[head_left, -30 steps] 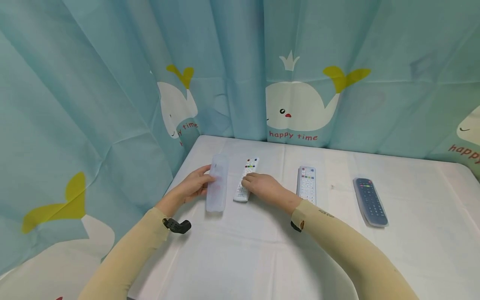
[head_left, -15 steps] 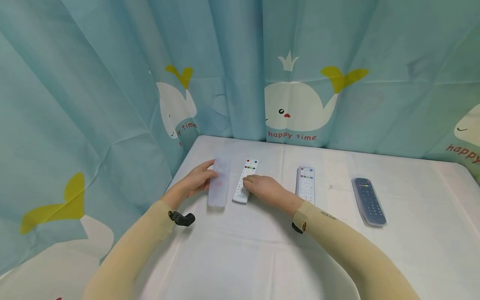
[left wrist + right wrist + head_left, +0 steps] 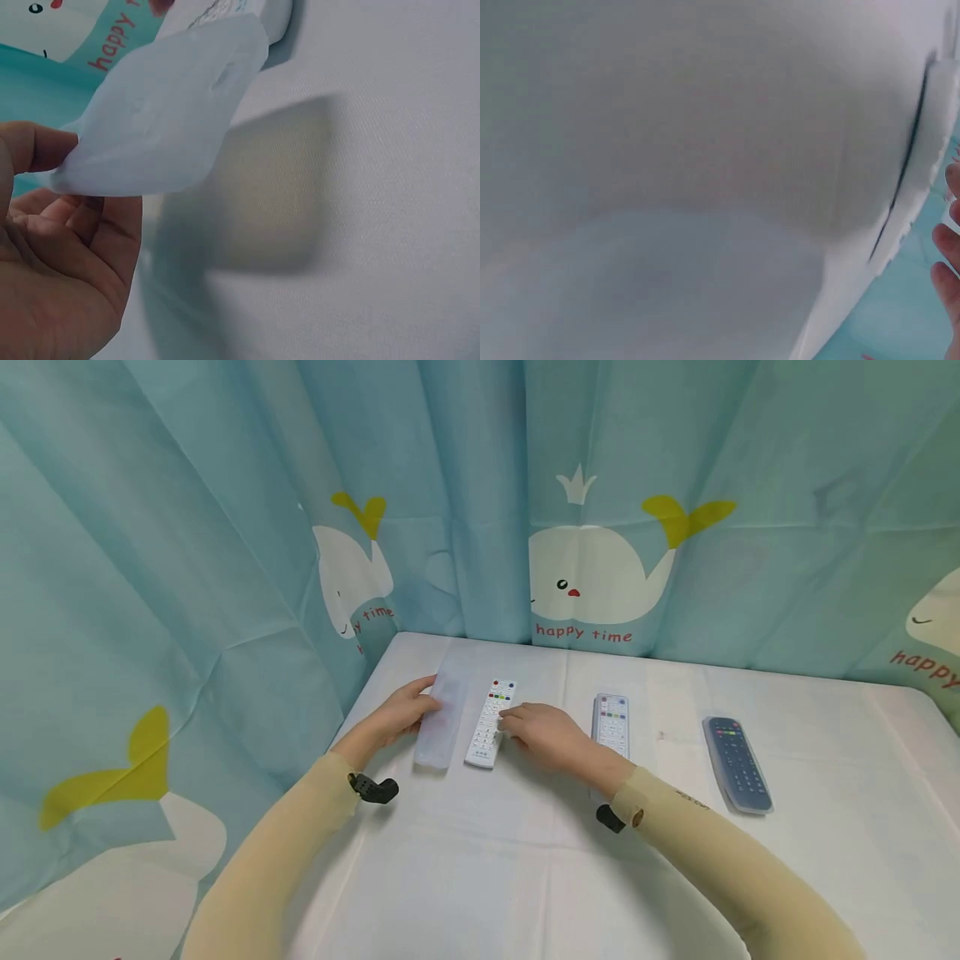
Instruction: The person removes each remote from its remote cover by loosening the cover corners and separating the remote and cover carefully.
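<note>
Between thumb and fingers, my left hand point(image 3: 397, 714) pinches the edge of a flat translucent sleeve point(image 3: 442, 722). In the left wrist view the sleeve point(image 3: 157, 112) is raised above the table, casting a shadow. A bare white remote point(image 3: 483, 735) lies just right of it, buttons up. My right hand point(image 3: 551, 735) hovers by that remote's right edge, fingers loosely bent and holding nothing. The right wrist view shows the fingers of this hand point(image 3: 949, 251) apart from the remote point(image 3: 921, 157).
To the right on the white table point(image 3: 480, 877) lie a white remote in a clear sleeve point(image 3: 613, 727) and a dark remote in another sleeve point(image 3: 738, 764). A blue whale-print curtain point(image 3: 480, 510) hangs behind the table and along its left side.
My right hand has drawn back rightward from the white remote, uncovering more of its buttons. My left hand has moved slightly right and away from me with the sleeve, which now slants more.
</note>
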Motion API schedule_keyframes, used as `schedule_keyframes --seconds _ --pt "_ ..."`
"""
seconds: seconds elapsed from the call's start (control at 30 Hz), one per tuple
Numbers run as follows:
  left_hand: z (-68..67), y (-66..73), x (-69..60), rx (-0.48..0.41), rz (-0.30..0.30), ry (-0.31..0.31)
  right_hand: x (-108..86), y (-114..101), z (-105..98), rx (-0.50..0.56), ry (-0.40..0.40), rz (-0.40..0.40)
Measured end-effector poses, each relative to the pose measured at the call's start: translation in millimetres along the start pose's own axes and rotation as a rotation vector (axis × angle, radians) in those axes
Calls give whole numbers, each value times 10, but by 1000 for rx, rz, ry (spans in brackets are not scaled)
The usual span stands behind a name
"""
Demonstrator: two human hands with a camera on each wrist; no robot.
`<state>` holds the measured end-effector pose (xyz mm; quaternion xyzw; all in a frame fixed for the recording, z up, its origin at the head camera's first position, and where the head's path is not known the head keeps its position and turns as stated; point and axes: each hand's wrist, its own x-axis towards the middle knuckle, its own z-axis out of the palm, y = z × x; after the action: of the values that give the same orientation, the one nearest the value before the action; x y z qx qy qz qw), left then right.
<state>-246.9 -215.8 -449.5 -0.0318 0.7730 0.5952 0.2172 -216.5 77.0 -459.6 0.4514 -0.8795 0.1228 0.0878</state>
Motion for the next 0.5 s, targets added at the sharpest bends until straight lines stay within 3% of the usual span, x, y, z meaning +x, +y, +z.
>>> schedule_keyframes --seconds 0.17,0.5 --pt "19 -7 50 35 3 6 -152 55 -159 39 2 83" --pt "35 -53 141 118 6 51 -500 186 -334 82 35 173"
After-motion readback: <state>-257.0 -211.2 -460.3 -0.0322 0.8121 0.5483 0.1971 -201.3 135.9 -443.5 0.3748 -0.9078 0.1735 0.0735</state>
